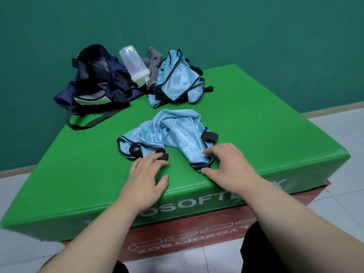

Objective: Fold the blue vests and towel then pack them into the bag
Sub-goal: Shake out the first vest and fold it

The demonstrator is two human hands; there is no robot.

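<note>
A crumpled light blue vest (173, 131) with black trim lies near the front of the green soft box (256, 125). My left hand (146, 174) touches the vest's black strap at its near left edge with straight fingers. My right hand (226, 164) pinches the vest's near right corner between thumb and fingers. Further back lies a heap of more blue vests (177, 79). A grey towel (154, 64) is bunched behind that heap, mostly hidden. The dark navy bag (98, 79) stands open at the back left.
A clear plastic shaker bottle (134, 65) leans between the bag and the towel. The bag's black strap (88, 123) trails forward over the green top. A red box (177, 239) sits under the green one. A teal wall is behind, tiled floor around.
</note>
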